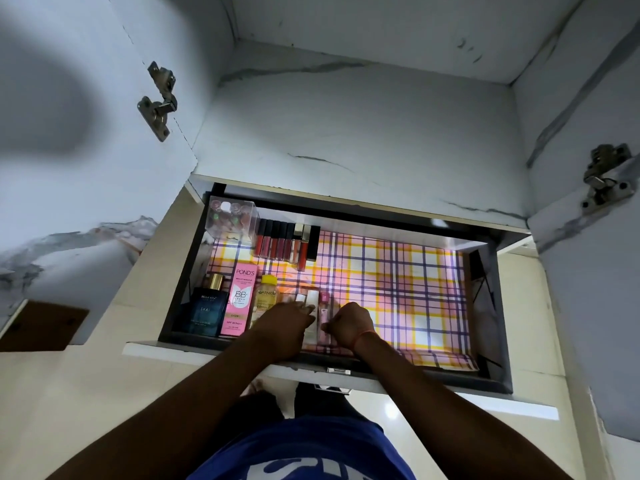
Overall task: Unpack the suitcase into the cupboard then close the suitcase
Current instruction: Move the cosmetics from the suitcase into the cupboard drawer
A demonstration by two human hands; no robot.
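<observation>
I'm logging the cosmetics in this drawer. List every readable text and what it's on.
"POND'S", "BB+ CREAM": pink carton.
"GARNIER": yellow-capped bottle.
"BELLA VITA", "SKAI": blue perfume bottle.
Smaller print on all three: too small to read.
Lip gloss tubes, tubes under the hands, white shirt print: unreadable.

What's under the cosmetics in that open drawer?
A pink, yellow and purple checked liner covers the drawer floor. Whatever lies beneath the liner is hidden, and the hands cover some near the front.

drawer point(485, 306) open | left hand point(287, 318) on white tube point(311, 303) | right hand point(349, 322) fisted beside pink tube point(324, 315)
</observation>
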